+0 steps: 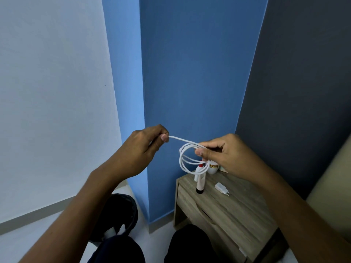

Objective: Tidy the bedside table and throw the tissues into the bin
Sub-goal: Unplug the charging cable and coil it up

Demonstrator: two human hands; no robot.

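Blue walls [190,73] meet above a wooden tabletop [233,204]; a white charger plug [222,188] lies mid-surface, bottles [200,179] near its back-left corner. Above, left hand [140,147] pinches the white cable [185,158] end, right hand [226,152] grips its coils.

- A bedroom in a home, seen at its corner: painted walls meet here, white [47,92], bright blue [190,73] and dark grey-blue [303,73].
- A small wood-grain bedside table [228,211] with a drawer front stands against the blue wall.
- On its surface lie a white charger plug [222,188] and small bottles [199,168].
- A pale bed edge [334,179] sits just beside it.
- A dark bin [121,213] rests on the white floor [38,238].
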